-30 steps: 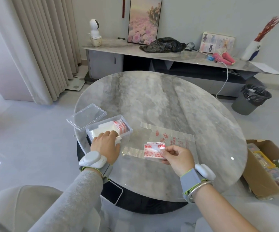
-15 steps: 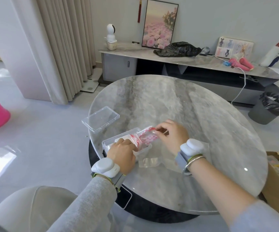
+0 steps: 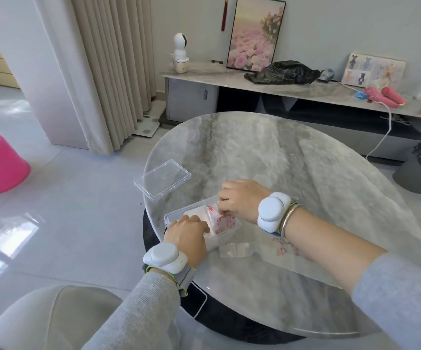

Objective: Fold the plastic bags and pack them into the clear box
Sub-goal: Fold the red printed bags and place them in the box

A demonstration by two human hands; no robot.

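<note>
My right hand (image 3: pixel 241 199) reaches down over the far end of the clear box (image 3: pixel 176 214), wrist bent, fingertips pinching a folded bag (image 3: pixel 223 221) that stands inside it. My left hand (image 3: pixel 186 236) lies knuckles-up on the near end, fingers bent into the box; I cannot tell whether they grip anything. The folded bag is thin, crinkled film with red print, beside a white stack (image 3: pixel 197 213). The box is a rectangle of hard see-through plastic. Its shallow lid (image 3: pixel 162 178) lies apart at the edge of the round, glossy, grey-veined table (image 3: pixel 292 173). A flat bag (image 3: pixel 234 249) lies just beside the box.
</note>
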